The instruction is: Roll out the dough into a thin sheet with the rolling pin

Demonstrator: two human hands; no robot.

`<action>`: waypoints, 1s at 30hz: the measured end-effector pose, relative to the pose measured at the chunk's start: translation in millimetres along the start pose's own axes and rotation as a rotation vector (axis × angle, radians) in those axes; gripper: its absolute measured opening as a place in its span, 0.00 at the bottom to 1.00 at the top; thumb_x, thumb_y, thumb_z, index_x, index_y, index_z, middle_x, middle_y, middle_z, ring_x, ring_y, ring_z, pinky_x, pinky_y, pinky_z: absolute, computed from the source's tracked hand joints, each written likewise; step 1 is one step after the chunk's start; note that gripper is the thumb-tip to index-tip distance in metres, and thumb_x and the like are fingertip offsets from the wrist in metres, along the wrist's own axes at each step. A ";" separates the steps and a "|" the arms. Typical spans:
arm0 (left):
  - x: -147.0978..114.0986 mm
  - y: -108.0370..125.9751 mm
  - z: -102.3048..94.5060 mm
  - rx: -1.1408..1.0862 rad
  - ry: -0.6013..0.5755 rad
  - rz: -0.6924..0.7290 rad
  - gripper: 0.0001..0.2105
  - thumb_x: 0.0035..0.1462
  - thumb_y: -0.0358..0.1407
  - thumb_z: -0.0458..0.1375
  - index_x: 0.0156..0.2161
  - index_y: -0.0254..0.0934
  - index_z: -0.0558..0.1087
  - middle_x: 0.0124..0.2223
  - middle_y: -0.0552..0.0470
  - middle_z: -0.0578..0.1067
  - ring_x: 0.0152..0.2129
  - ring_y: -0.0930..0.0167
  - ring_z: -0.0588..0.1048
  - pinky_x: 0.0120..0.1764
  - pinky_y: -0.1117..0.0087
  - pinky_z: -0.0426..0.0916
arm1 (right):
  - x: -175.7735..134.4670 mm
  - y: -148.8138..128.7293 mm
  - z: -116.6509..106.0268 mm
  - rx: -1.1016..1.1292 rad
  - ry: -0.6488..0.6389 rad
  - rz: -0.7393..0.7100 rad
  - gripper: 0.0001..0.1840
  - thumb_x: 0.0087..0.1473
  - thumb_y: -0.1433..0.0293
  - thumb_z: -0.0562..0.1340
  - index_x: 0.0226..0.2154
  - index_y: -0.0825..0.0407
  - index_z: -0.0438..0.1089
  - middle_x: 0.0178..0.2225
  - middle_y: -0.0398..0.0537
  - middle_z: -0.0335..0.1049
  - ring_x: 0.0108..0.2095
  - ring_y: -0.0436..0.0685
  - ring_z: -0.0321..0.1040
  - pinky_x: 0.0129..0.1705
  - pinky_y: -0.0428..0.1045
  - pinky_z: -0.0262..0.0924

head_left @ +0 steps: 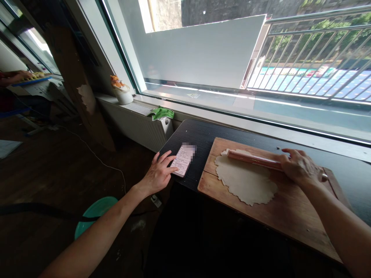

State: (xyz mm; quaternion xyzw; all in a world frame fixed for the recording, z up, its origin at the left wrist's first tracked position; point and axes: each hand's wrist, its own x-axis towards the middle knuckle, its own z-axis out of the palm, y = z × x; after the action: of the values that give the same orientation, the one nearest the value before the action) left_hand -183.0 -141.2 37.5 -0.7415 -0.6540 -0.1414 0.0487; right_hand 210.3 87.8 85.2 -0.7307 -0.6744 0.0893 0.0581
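Observation:
My left hand [158, 173] has its fingers spread, with the thumb and fingertips at the left side of a phone [182, 162]. The phone lies on the black table, lit with lines of text; part of its top is blurred out. My right hand [301, 166] grips the right part of a wooden rolling pin [252, 158]. The pin lies across the far edge of a flat sheet of dough [246, 181]. Ragged edges run around this pale sheet, which rests on a wooden board [295, 216].
The black table [199, 133] stands against a large window. Left of it are a radiator [139, 125] with a green cloth [162, 113] and a white pot [124, 95]. A turquoise basin [97, 208] sits on the floor near a cable. Another person's hands [24, 74] show far left.

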 end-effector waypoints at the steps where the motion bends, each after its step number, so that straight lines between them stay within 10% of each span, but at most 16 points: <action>1: 1.1 -0.6 -1.1 -0.006 0.022 -0.012 0.23 0.56 0.23 0.51 0.48 0.46 0.81 0.62 0.49 0.73 0.67 0.57 0.60 0.68 0.43 0.51 | -0.1 0.0 -0.1 0.002 0.005 0.001 0.36 0.64 0.55 0.42 0.65 0.53 0.65 0.69 0.64 0.56 0.65 0.73 0.58 0.60 0.66 0.55; 10: 91.6 50.3 -14.7 -0.194 0.492 -0.270 0.17 0.63 0.26 0.47 0.47 0.37 0.78 0.55 0.42 0.75 0.59 0.63 0.69 0.65 0.56 0.61 | 1.4 2.0 1.9 0.015 0.028 -0.021 0.34 0.64 0.56 0.44 0.64 0.52 0.66 0.68 0.63 0.58 0.65 0.72 0.58 0.60 0.65 0.57; 16: 209.3 157.7 19.0 -0.261 0.128 0.025 0.18 0.69 0.34 0.45 0.54 0.38 0.75 0.61 0.44 0.72 0.65 0.63 0.61 0.68 0.49 0.52 | -1.4 10.1 2.7 -0.037 0.017 -0.100 0.36 0.64 0.57 0.42 0.65 0.55 0.63 0.68 0.62 0.55 0.65 0.73 0.56 0.63 0.63 0.54; 21: 228.8 183.9 46.2 -0.187 -0.370 0.027 0.29 0.71 0.48 0.40 0.64 0.32 0.66 0.71 0.35 0.60 0.71 0.52 0.49 0.68 0.37 0.41 | 6.3 24.1 -2.9 -0.105 0.105 -0.234 0.36 0.63 0.53 0.45 0.64 0.55 0.63 0.70 0.63 0.50 0.65 0.75 0.54 0.65 0.66 0.49; 30: 257.7 174.5 59.2 -0.156 -0.270 -0.055 0.30 0.70 0.49 0.39 0.66 0.34 0.65 0.71 0.40 0.61 0.71 0.56 0.51 0.70 0.42 0.43 | 54.6 10.7 21.5 -0.001 0.143 -0.295 0.35 0.62 0.51 0.47 0.63 0.51 0.63 0.66 0.59 0.58 0.64 0.71 0.57 0.65 0.67 0.52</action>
State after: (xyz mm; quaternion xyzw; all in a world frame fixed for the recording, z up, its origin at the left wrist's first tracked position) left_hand 24.2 96.1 71.1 -0.7370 -0.6618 -0.0923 -0.1014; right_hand 220.3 140.6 59.1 -0.6281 -0.7686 0.0270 0.1180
